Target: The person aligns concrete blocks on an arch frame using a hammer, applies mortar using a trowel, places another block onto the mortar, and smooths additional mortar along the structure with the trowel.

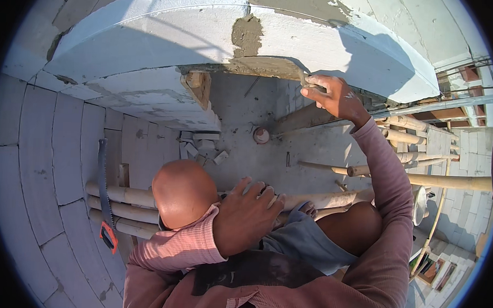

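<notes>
My right hand (340,96) is closed around the handle of a trowel (269,66), its arm stretched forward. The mortar-smeared blade lies along the lower edge of a white block (312,44). Just above the blade, a patch of wet grey mortar (246,35) covers a joint between blocks. My left hand (249,213) hangs over my lap beside my bent left knee, palm down. Its fingers are apart, and I see nothing in them.
Bamboo poles (129,195) run beneath me, with more poles (407,136) at the right. A handsaw (105,181) with a red and black handle stands at the left. Far below, block offcuts (205,145) and a round container (261,135) sit on the grey floor (246,165).
</notes>
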`<state>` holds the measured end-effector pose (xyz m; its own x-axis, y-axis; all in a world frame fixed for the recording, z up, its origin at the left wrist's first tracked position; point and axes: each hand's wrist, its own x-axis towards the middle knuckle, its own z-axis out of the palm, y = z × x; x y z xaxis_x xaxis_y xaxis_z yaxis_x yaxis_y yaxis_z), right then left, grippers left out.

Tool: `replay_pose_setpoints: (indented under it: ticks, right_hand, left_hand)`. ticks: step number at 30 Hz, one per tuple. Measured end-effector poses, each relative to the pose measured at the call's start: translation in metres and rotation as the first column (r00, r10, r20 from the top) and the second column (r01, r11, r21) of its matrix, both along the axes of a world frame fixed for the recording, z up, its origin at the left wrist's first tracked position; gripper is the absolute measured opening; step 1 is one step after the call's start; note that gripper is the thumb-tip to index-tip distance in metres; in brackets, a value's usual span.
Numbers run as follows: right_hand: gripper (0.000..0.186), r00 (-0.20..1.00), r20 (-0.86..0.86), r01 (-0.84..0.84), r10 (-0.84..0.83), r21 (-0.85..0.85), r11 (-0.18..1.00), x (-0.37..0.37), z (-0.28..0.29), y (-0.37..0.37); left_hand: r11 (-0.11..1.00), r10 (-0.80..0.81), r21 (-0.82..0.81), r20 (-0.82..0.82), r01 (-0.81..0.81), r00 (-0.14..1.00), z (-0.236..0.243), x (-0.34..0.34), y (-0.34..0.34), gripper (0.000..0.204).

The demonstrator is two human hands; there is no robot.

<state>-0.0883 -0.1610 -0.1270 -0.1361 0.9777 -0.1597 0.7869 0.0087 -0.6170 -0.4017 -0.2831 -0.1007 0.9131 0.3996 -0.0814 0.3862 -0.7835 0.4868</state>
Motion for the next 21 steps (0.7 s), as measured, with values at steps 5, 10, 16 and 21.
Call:
replay_pose_setpoints:
  ticks: [5, 10, 16, 21]
  right_hand:
    - [0.058, 0.987, -0.076, 0.133, -0.140, -0.093, 0.987, 0.029, 0.029, -0.029]
    - [0.056, 0.994, -0.015, 0.109, -0.112, -0.161, 0.981, 0.030, 0.026, -0.055]
    - [0.059, 0.997, 0.055, 0.045, -0.047, 0.041, 0.998, 0.024, -0.057, -0.045]
    - [0.062, 0.993, 0.028, 0.112, -0.113, 0.039, 0.993, 0.064, -0.032, -0.043]
  left_hand:
    - [1.000, -0.016, 0.000, -0.029, 0.016, 0.999, 0.004, 0.000, 0.004, 0.052]
    - [0.999, -0.037, 0.000, -0.045, 0.037, 0.998, 0.003, 0.002, 0.004, 0.054]
    - [0.998, -0.060, -0.010, -0.073, 0.059, 0.996, 0.006, 0.009, 0.007, 0.054]
    - [0.998, -0.046, 0.027, -0.091, 0.048, 0.995, 0.009, 0.007, 0.008, 0.053]
